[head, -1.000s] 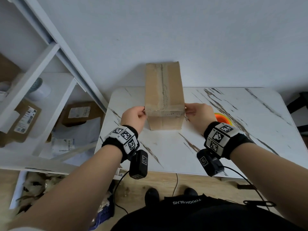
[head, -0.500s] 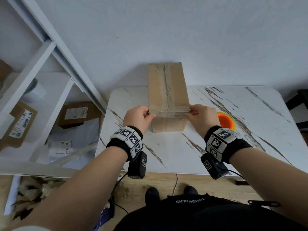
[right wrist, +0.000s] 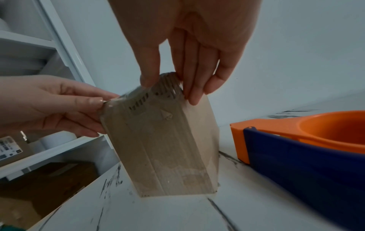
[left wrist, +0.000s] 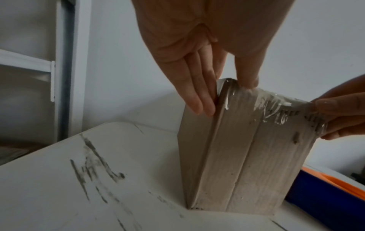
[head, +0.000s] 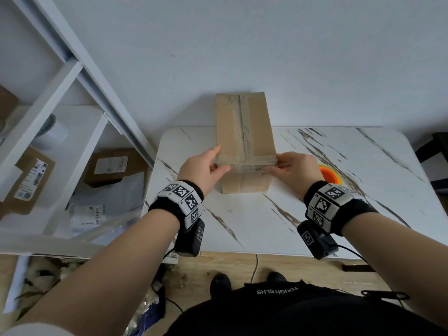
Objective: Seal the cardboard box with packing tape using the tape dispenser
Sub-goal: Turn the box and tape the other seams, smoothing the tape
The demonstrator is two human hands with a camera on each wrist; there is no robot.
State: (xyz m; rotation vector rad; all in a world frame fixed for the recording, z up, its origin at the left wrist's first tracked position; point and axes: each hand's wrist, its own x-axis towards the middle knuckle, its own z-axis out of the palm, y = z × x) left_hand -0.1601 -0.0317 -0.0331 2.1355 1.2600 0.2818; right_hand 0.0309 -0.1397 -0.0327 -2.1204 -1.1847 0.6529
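While the left hand and right hand pressed straight fingers onto the six-o'clock end of the cardboard box, the tape dispenser lay at three o'clock, nearer the right.

Bare forearms, black wristbands (white coded tiles), cabled black wrist cameras.

The cardboard box is matt brown, ribbed and a bit scuffed. The tape over its top edge is clear, glossy, crinkly. The tabletop is smooth, white, marble-look. At the box's 3 o'clock, the tape dispenser is smooth orange-and-blue plastic.
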